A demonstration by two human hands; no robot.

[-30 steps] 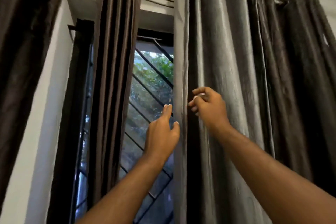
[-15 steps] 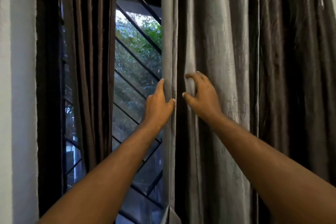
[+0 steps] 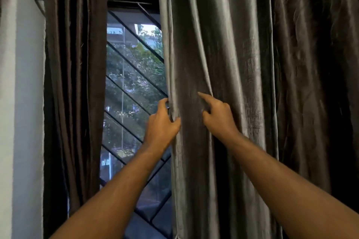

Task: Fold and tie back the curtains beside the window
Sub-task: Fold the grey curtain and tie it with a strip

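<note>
Raised since before, two hands, left (image 3: 162,124) and right (image 3: 217,117), each pinch one grey curtain (image 3: 223,44).

We have one view, from the head; it faces forward, roughly level, close to the curtain (image 3: 223,44) and window (image 3: 134,75); both forearms reach in from below.

No tabletop, shelf or floor is seen; the things are carried by hanging. The grey curtain (image 3: 223,44) is hung from above the frame's top edge, its pleats falling past the bottom edge. A darker curtain (image 3: 77,83) is hung at the left, beside the white wall (image 3: 21,122). Between them the window (image 3: 132,83) with diagonal bars is seen.
</note>
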